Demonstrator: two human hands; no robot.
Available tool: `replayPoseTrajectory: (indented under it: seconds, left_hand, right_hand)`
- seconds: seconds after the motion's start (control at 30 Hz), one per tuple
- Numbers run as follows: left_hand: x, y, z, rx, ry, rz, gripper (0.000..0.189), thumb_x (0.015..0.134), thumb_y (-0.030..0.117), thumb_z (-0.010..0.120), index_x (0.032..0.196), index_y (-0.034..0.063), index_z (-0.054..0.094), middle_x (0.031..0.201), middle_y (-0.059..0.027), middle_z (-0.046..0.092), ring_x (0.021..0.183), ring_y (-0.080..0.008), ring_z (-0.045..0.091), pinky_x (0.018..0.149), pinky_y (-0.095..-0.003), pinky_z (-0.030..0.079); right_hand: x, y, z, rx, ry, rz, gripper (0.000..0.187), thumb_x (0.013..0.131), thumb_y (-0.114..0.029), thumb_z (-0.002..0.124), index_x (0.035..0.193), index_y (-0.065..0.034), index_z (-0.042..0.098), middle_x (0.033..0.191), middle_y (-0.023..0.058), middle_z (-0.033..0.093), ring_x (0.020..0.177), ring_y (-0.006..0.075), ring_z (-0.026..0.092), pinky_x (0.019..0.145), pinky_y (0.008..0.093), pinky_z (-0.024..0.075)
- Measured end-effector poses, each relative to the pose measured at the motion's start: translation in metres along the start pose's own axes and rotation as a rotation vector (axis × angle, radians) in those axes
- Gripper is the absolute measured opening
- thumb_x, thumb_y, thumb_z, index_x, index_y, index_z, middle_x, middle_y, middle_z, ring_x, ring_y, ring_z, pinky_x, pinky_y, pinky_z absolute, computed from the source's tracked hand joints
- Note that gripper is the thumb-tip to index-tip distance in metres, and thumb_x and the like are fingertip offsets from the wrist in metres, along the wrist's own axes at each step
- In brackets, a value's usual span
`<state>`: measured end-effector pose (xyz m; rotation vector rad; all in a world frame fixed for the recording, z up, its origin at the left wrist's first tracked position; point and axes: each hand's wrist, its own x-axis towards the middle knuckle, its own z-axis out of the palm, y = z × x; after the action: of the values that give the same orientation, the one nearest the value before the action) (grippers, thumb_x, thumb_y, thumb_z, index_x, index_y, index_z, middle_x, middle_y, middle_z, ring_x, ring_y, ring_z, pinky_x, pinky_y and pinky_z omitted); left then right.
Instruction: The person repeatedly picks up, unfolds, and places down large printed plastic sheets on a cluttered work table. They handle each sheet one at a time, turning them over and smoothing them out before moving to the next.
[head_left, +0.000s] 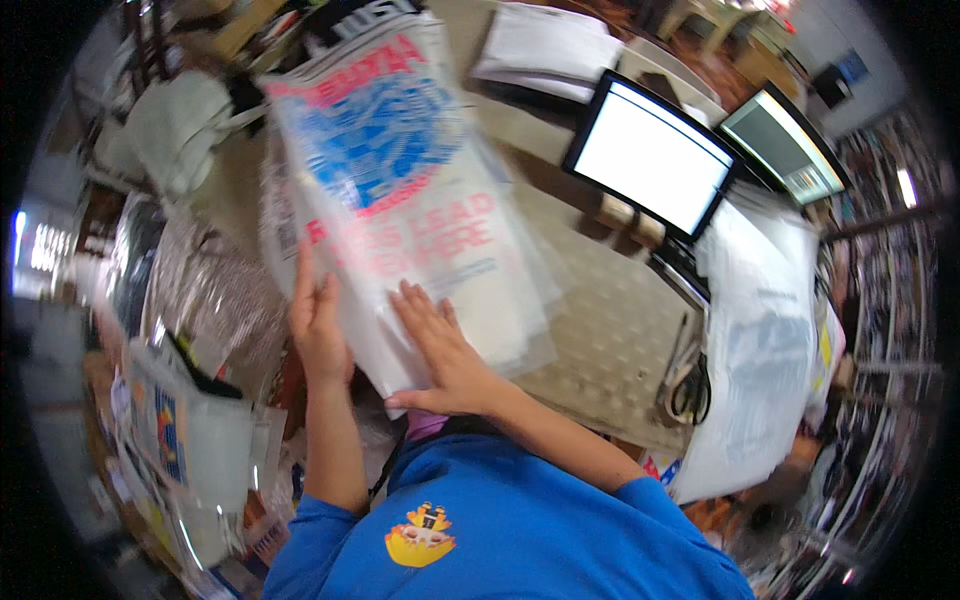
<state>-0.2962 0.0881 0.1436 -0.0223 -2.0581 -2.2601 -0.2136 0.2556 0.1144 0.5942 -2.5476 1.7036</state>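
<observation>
A stack of clear plastic bags lies across the table in front of me, bearing large red and blue print. Its near end reaches the table edge by my body. Along the stack's left edge is my left hand, its fingers pointing up against the plastic; whether they pinch the edge is unclear. My right hand rests palm down on the near end, fingers spread and thumb out to the left. Blur softens the printed surface, and the bags' contents are hard to make out.
Right of the stack stand a lit monitor and a second screen. Scissors lie near a long plastic-wrapped bundle at the table's right end. Bubble wrap and plastic packets crowd the left. White folded material sits behind.
</observation>
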Motion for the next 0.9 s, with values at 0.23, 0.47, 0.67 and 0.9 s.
replayPoseTrajectory:
  seconds: [0.23, 0.47, 0.67, 0.9]
  left_hand:
    - [-0.012, -0.001, -0.007, 0.039, 0.019, -0.024, 0.062, 0.089, -0.007, 0.05, 0.147, 0.0018, 0.032, 0.149, -0.0151, 0.038, 0.134, -0.0202, 0.039, 0.11, -0.0309, 0.029]
    - [-0.024, -0.019, -0.048, 0.156, 0.188, -0.101, 0.073, 0.082, -0.011, 0.055, 0.148, -0.0018, 0.026, 0.145, -0.0163, 0.042, 0.129, -0.0209, 0.046, 0.107, -0.0313, 0.035]
    - [-0.028, -0.017, -0.039, -0.123, 0.059, -0.236, 0.071, 0.082, -0.007, 0.053, 0.148, -0.0004, 0.027, 0.138, -0.0145, 0.048, 0.125, -0.0203, 0.049, 0.102, -0.0316, 0.04]
    - [-0.021, -0.003, 0.021, -0.35, -0.286, -0.173, 0.07, 0.087, -0.002, 0.047, 0.151, 0.0034, 0.02, 0.147, -0.0129, 0.037, 0.135, -0.0199, 0.038, 0.111, -0.0324, 0.029]
  right_hand:
    - [0.011, -0.006, 0.002, 0.426, -0.016, 0.343, 0.053, 0.094, -0.014, 0.054, 0.142, 0.0009, 0.04, 0.137, 0.0175, 0.053, 0.131, 0.0263, 0.046, 0.107, 0.0422, 0.0352]
    - [0.018, 0.003, -0.085, 0.602, 0.699, 0.323, 0.033, 0.099, -0.006, 0.044, 0.13, 0.0045, 0.051, 0.11, 0.017, 0.066, 0.094, 0.0223, 0.067, 0.087, 0.0327, 0.0522]
    - [0.015, -0.027, -0.073, 0.401, 0.385, 0.306, 0.039, 0.095, -0.006, 0.053, 0.133, 0.0016, 0.048, 0.118, 0.0191, 0.063, 0.104, 0.0266, 0.064, 0.091, 0.0354, 0.0505]
    - [0.0, -0.03, 0.015, -0.258, 0.231, 0.095, 0.066, 0.084, -0.002, 0.063, 0.144, -0.0042, 0.036, 0.134, 0.0262, 0.051, 0.128, 0.0366, 0.048, 0.105, 0.0403, 0.0393]
